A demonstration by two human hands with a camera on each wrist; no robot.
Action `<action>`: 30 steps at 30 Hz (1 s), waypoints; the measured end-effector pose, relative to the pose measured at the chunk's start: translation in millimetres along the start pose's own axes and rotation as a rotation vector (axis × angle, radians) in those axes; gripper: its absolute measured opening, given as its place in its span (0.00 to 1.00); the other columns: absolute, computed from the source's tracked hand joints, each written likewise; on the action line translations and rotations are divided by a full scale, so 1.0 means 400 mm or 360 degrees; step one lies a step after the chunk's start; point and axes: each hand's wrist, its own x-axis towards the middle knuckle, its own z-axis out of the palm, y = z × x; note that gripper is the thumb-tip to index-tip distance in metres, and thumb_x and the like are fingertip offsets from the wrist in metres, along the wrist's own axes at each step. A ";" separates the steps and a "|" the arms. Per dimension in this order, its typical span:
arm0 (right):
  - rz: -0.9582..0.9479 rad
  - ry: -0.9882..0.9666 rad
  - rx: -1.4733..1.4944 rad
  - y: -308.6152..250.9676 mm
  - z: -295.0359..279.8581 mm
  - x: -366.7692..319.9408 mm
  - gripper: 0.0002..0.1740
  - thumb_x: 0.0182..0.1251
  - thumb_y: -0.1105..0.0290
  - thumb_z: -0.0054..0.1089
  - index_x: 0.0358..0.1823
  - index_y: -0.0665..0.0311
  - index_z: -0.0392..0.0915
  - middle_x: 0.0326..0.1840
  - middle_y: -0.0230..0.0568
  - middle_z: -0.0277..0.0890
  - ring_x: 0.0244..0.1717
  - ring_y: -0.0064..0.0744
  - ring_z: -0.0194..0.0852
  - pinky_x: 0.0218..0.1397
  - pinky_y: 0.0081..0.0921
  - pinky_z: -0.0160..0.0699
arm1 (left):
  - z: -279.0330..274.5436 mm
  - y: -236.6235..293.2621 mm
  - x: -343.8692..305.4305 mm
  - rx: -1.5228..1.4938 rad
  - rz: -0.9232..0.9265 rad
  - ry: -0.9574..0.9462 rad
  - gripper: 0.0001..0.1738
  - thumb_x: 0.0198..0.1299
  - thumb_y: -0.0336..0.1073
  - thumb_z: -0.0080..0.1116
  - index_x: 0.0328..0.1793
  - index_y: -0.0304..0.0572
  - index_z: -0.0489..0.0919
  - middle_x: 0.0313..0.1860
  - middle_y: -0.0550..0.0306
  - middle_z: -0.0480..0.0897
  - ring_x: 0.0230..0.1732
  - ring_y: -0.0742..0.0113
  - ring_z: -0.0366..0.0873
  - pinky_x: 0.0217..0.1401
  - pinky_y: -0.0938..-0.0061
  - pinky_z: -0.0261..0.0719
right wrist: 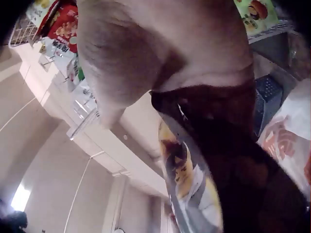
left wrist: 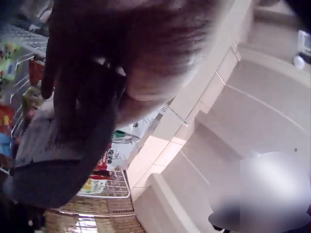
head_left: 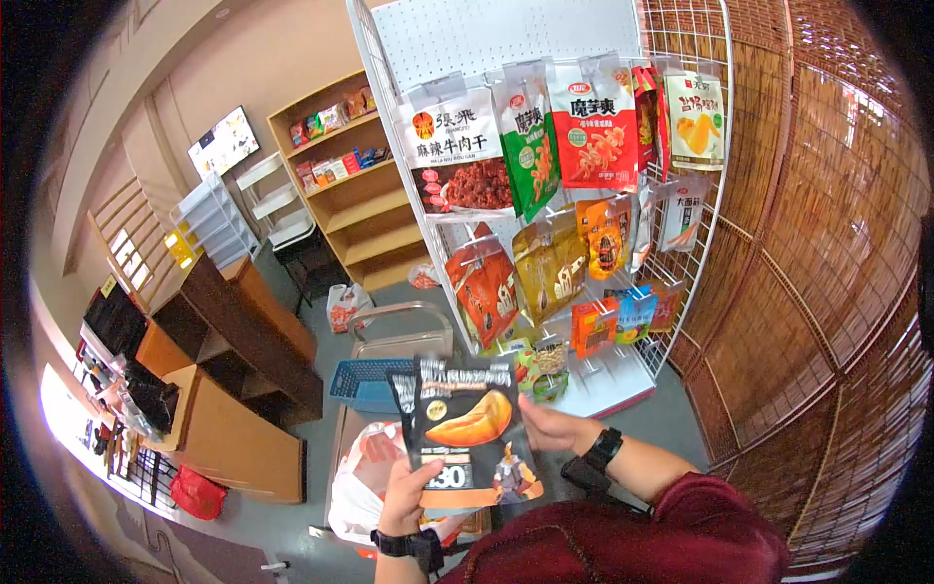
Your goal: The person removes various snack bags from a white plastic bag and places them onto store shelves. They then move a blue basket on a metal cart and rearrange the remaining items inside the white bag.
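Lower centre: left hand point(head_left: 401, 496) pinching the lower-left corner of a flat black-and-orange plastic snack pouch point(head_left: 467, 428), right hand point(head_left: 548, 428) gripping its right edge; this two-sided hold is probably keeping the printed front flat and readable. Second dark pouch point(head_left: 397, 384) peeking out behind. Blue perforated plastic basket point(head_left: 365, 389) sitting beyond. Upper right: colourful plastic packets point(head_left: 598, 131) hanging on a white metal rack point(head_left: 525, 29), likely for display.

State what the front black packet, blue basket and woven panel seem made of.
Front black packet: probably plastic film, perhaps satin; flat printed pouch. Blue basket: likely moulded plastic, perforated, finish unclear. Woven panel: perhaps bamboo or cane, glossy highlights, interlaced strips.
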 end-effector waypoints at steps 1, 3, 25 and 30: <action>-0.0096 -0.0070 0.0099 0.005 -0.024 -0.001 0.27 0.67 0.53 0.41 0.59 0.65 0.57 0.59 0.39 0.61 0.60 0.28 0.58 0.61 0.29 0.58 | -0.005 -0.004 -0.001 0.0303 -0.0054 -0.0098 0.12 0.53 0.26 0.54 0.45 0.31 0.75 0.40 0.53 0.80 0.40 0.68 0.78 0.42 0.76 0.76; -0.0358 0.0131 -0.0784 -0.029 -0.011 -0.016 0.29 0.60 0.65 0.56 0.59 0.66 0.57 0.59 0.39 0.61 0.60 0.27 0.57 0.62 0.29 0.58 | 0.000 -0.009 0.013 0.0688 0.0080 -0.0288 0.12 0.52 0.27 0.58 0.44 0.32 0.77 0.39 0.60 0.80 0.38 0.78 0.74 0.41 0.80 0.73; -0.0702 0.0369 -0.1860 0.033 0.030 -0.078 0.21 0.56 0.60 0.56 0.45 0.68 0.70 0.42 0.49 0.74 0.43 0.42 0.73 0.48 0.32 0.69 | -0.037 -0.179 0.031 0.0532 0.0426 0.0188 0.15 0.51 0.28 0.59 0.46 0.35 0.73 0.41 0.59 0.76 0.40 0.74 0.72 0.44 0.79 0.70; -0.0664 0.0409 -0.2254 0.127 -0.005 -0.042 0.28 0.55 0.53 0.55 0.48 0.68 0.66 0.36 0.57 0.72 0.39 0.57 0.69 0.43 0.41 0.69 | -0.125 -0.219 -0.033 0.0318 0.0265 0.0207 0.22 0.45 0.23 0.61 0.49 0.33 0.69 0.42 0.57 0.76 0.42 0.69 0.73 0.47 0.76 0.71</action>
